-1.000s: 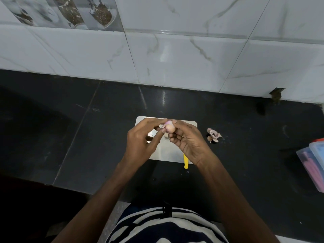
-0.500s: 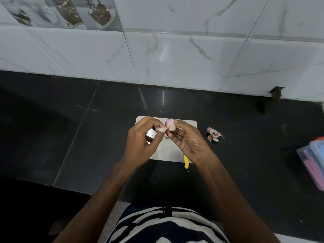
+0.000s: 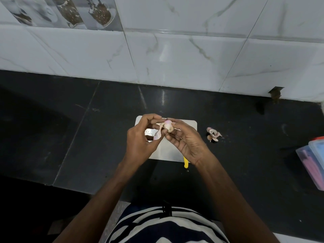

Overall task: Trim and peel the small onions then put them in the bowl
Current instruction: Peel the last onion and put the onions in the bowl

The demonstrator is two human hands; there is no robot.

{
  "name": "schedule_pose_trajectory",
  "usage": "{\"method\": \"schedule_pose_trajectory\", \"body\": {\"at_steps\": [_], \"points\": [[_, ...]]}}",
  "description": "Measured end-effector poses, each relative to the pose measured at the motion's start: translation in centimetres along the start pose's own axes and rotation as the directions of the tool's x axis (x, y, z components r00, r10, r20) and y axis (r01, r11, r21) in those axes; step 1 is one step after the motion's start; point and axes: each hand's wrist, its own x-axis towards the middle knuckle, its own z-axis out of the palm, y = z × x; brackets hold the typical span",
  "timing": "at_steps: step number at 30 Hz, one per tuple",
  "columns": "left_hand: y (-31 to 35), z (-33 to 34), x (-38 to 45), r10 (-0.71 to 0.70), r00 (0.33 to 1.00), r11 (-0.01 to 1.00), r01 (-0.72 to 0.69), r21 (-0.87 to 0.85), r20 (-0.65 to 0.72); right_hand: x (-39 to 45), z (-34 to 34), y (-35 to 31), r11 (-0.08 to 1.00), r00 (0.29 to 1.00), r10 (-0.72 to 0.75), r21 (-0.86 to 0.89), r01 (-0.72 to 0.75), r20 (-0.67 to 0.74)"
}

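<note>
A small pinkish onion point(image 3: 167, 126) is pinched in the fingertips of my right hand point(image 3: 185, 141), held above a small white cutting board point(image 3: 184, 127). My left hand point(image 3: 140, 139) grips a strip of peel point(image 3: 158, 133) that hangs from the onion down toward my palm. A knife lies on the board under my hands: a bit of its blade point(image 3: 150, 132) shows between my left fingers, and its yellow handle tip point(image 3: 185, 163) sticks out below my right wrist. No bowl is in view.
A little heap of onion skins and trimmings point(image 3: 213, 134) lies on the black counter point(image 3: 87, 137) right of the board. A clear plastic box point(image 3: 313, 160) sits at the right edge. A white tiled wall point(image 3: 175, 55) closes the back.
My left hand has pulled a strip of peel away from the onion, down and to the left. My right hand has turned the onion slightly.
</note>
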Motion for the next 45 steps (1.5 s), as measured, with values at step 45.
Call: {"method": "schedule_pose_trajectory", "body": {"at_steps": [45], "points": [[-0.5, 0.1, 0.2, -0.333, 0.936, 0.893, 0.353, -0.279, 0.116, 1.4, -1.4, 0.9, 0.994, 0.996, 0.006, 0.105, 0.003, -0.084]]}}
